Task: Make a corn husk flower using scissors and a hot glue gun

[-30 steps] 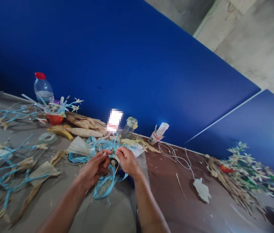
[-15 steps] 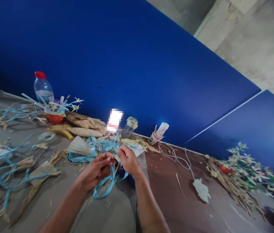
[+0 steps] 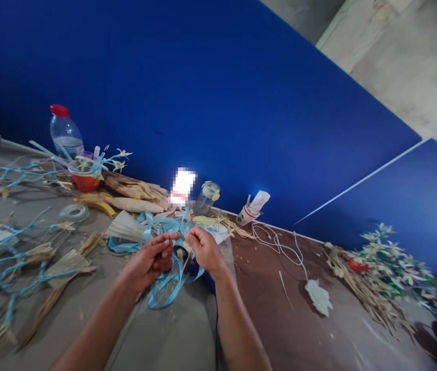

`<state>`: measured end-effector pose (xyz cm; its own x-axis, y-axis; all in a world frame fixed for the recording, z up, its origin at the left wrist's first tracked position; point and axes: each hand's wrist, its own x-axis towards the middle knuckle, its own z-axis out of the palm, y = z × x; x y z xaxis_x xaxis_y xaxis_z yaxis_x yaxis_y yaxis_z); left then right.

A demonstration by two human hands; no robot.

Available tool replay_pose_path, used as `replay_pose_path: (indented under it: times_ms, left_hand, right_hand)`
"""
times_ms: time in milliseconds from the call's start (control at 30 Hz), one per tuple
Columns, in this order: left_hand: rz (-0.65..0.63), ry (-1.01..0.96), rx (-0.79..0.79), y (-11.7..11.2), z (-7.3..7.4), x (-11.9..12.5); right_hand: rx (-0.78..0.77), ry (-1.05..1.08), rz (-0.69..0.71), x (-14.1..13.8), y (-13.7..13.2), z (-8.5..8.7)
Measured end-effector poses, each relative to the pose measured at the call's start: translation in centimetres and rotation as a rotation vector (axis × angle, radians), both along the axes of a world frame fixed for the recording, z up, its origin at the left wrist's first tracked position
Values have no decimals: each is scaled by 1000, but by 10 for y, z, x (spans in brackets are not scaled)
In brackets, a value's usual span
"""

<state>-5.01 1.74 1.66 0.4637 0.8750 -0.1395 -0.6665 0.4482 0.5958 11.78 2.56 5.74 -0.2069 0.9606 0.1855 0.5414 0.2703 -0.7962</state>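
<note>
Right hand (image 3: 205,252): thumb and forefinger are pinched together on a slight pale piece (image 3: 187,250).
Left hand (image 3: 152,261): the fingers are stretched toward the right fingertips — whether anything is gripped there cannot be told.
Pinch work: the pale piece is probably best held lightly and near its end, with the left hand used to steady it and the blue ribbon (image 3: 161,302) kept from snagging.
Pale piece, long axis: it seems to be pointed away from the lidded jar (image 3: 206,200), down toward the near side and slanted a little left; its exact ends are too small to be made out.
Pale piece, place: it is held on the near side of the jar, slightly left.
Ribbon loops: they are spread nearer than the jar, below the fingers.
Left of the jar: dried husks (image 3: 137,186) and, farther off, a tape roll (image 3: 74,219) are seen.
Right of the jar: a paper-filled cup (image 3: 244,216) is stood.
</note>
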Motion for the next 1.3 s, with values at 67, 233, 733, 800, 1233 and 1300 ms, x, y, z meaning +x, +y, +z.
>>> replay_pose_path:
  times_ms: [67, 233, 733, 800, 1233, 1300]
  left_hand:
    - [7, 24, -5, 2, -1, -3]
    - [6, 70, -29, 5, -5, -4]
    - [116, 73, -66, 11, 1, -15]
    - [135, 83, -68, 12, -1, -15]
    - [141, 84, -57, 13, -5, -15]
    - [143, 87, -59, 12, -5, -14]
  right_hand:
    - [-49, -32, 38, 0, 0, -1]
    - [-64, -54, 48, -5, 2, -5]
    - [-213, -428, 183, -11, -2, -22]
    - [-212, -468, 174, -13, -5, -24]
    - [-129, -560, 67, -18, 0, -36]
    - [-138, -622, -17, -22, 6, -34]
